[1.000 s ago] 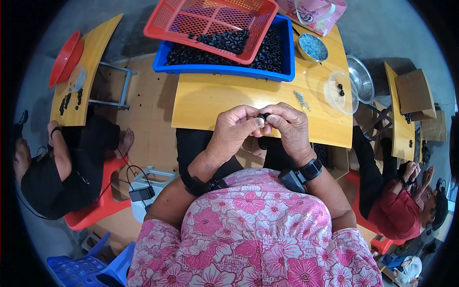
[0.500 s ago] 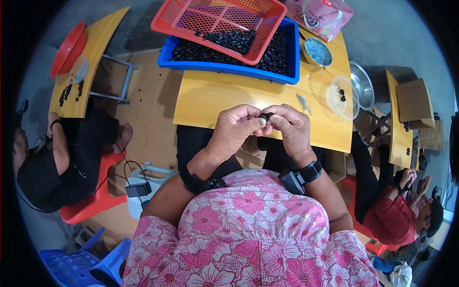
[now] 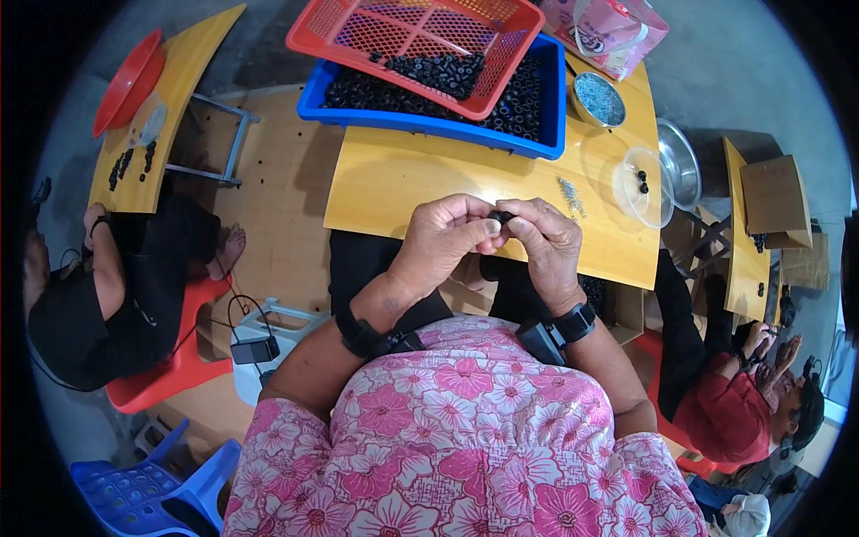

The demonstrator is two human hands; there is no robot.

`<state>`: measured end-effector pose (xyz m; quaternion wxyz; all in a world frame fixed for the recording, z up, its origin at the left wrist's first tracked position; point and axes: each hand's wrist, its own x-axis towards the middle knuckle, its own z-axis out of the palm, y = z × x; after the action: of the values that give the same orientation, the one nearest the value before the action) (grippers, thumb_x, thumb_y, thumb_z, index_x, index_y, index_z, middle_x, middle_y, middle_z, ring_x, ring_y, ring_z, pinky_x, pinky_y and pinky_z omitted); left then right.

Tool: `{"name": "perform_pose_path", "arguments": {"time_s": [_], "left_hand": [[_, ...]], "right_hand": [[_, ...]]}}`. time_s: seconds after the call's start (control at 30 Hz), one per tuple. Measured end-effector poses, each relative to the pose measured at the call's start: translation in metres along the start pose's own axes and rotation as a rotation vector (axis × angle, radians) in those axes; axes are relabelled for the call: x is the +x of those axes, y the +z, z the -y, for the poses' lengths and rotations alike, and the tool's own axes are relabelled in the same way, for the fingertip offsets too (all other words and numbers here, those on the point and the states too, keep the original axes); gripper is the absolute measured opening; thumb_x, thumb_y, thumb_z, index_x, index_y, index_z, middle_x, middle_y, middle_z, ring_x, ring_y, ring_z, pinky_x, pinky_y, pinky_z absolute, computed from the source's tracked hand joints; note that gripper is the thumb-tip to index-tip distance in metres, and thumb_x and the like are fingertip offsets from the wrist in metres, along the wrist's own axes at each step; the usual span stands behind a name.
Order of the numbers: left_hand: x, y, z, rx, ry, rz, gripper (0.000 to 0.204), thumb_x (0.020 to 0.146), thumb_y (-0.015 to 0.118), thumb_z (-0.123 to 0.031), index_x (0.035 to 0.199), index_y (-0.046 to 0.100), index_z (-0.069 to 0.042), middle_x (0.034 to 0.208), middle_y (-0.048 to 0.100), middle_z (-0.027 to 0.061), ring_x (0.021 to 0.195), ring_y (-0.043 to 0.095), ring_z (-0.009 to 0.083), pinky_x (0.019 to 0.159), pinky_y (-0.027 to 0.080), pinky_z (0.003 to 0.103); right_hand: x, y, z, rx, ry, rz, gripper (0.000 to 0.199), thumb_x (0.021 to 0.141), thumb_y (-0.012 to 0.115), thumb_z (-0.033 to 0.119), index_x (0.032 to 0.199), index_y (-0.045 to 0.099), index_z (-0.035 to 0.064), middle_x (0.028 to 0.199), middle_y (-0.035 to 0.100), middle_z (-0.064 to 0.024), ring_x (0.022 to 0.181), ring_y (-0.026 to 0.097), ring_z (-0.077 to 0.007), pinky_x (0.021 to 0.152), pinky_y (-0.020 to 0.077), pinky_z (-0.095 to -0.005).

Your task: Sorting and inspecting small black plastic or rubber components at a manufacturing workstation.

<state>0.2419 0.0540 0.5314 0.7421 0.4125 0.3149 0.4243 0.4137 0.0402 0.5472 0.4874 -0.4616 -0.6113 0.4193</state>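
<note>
A small black piece (image 3: 502,217), looking rounded, is showing just above and right of the frame's middle; it's being pinched from both sides, its ends hiding from me.

No words readable, even on the pink bag (image 3: 610,43)
</note>
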Motion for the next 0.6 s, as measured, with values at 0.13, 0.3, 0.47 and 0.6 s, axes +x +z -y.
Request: {"name": "perform_pose_path", "arguments": {"time_s": [0.13,0.3,0.47,0.6], "left_hand": [[-0.001,-0.002,0.001,0.031,-0.003,-0.008,0.016,0.091,0.059,-0.005,0.103,0.060,0.004,0.085,0.063,0.0052,0.076,0.059,0.0087,0.071,0.051,0.022],[-0.001,-0.002,0.001,0.090,0.027,-0.036,0.018,0.090,0.061,-0.006,0.104,0.062,0.005,0.085,0.065,0.0061,0.075,0.060,0.0078,0.069,0.051,0.020],[-0.001,-0.007,0.009,0.151,0.068,-0.057,0.017,0.089,0.062,-0.007,0.104,0.063,0.002,0.085,0.061,0.0018,0.077,0.056,0.0070,0.070,0.048,0.020],[0.000,-0.011,0.012,0.379,0.216,-0.080,0.017,0.085,0.068,-0.007,0.101,0.067,-0.001,0.085,0.057,-0.0002,0.077,0.052,0.0066,0.070,0.045,0.021]], "right_hand": [[0.000,-0.001,-0.003,0.110,0.080,0.020,0.016,0.087,0.060,0.002,0.101,0.069,0.0005,0.082,0.066,-0.0077,0.072,0.063,-0.0134,0.070,0.0491,-0.0248],[0.000,-0.003,-0.012,0.400,0.288,0.053,0.016,0.089,0.061,0.006,0.101,0.068,-0.0001,0.085,0.066,-0.0072,0.074,0.064,-0.0135,0.072,0.0523,-0.0258],[0.003,-0.005,-0.011,0.739,0.503,0.117,0.020,0.090,0.062,0.010,0.108,0.060,0.0004,0.087,0.065,-0.0068,0.072,0.064,-0.0130,0.073,0.0557,-0.0278],[0.006,-0.013,-0.015,0.747,0.571,0.207,0.022,0.090,0.062,0.012,0.108,0.058,-0.0007,0.086,0.065,-0.0062,0.071,0.064,-0.0130,0.072,0.0561,-0.0283]]}}
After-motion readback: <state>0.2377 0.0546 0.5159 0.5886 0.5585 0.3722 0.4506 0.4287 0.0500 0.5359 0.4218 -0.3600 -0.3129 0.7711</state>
